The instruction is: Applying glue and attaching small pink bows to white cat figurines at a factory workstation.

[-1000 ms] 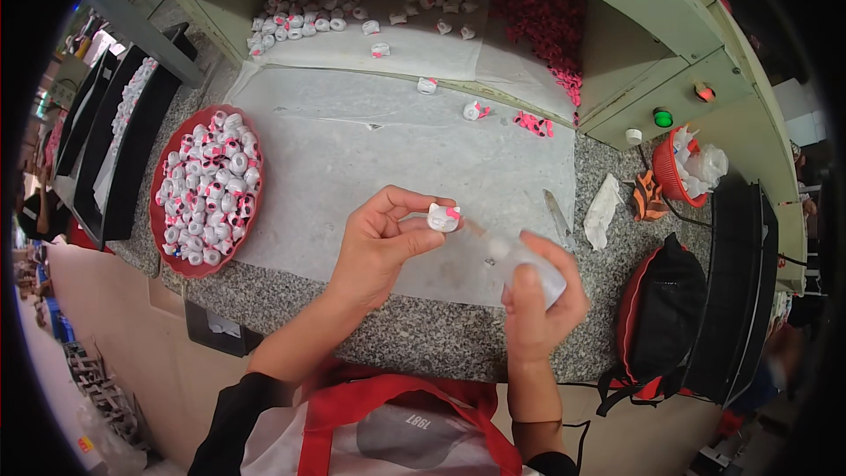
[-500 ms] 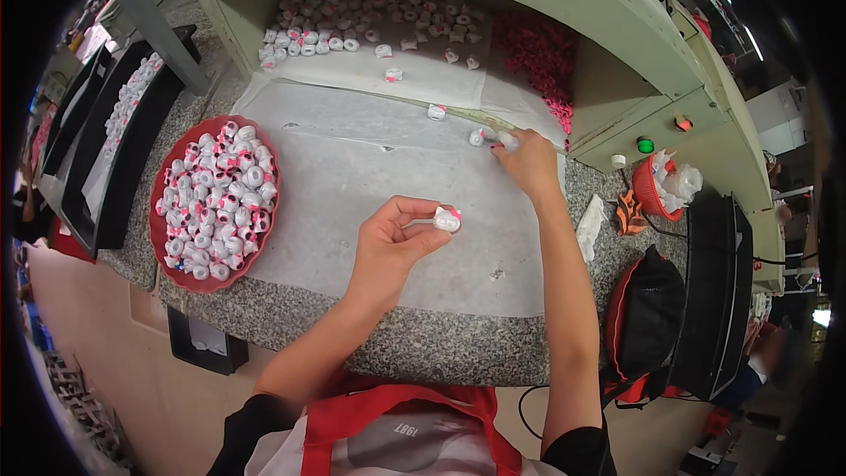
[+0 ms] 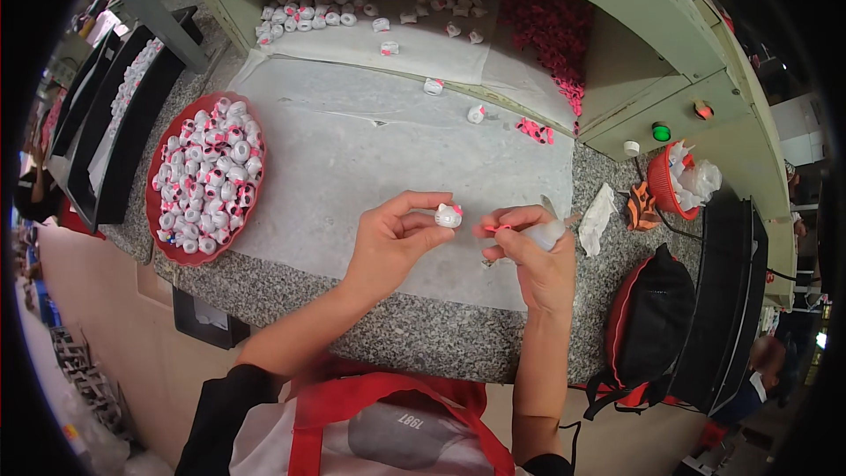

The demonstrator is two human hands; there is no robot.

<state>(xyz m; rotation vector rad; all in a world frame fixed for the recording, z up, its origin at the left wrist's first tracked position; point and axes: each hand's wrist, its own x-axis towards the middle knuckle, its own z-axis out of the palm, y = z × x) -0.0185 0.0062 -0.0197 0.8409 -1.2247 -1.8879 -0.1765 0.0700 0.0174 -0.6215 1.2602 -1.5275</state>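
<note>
My left hand (image 3: 392, 238) is closed, pinching a small white cat-head figure (image 3: 448, 216) with a pink patch on its upper corner. My right hand (image 3: 539, 269) is just to its right, a short gap away. Between its fingertips is a small pink piece (image 3: 502, 228), and a small translucent bottle (image 3: 548, 234) is tucked across the same hand. Both hands are above the white sheet (image 3: 326, 159) on the speckled stone counter. Beyond them on the sheet lie a few pink pieces (image 3: 535, 131) and a loose white figure (image 3: 476, 114).
A red scalloped tray (image 3: 156, 211) heaped with white-and-pink figures stands at the left. The green-grey cabinet (image 3: 731, 79) holds many white figures and a pink pile (image 3: 551, 31). Rightward are a crumpled tissue (image 3: 597, 219), a red basket (image 3: 661, 183) and a black bag (image 3: 654, 317).
My right hand has come back from the cabinet's front edge toward the left hand, now with a pink piece in its fingertips. The left hand still holds the cat-head figure, turned slightly.
</note>
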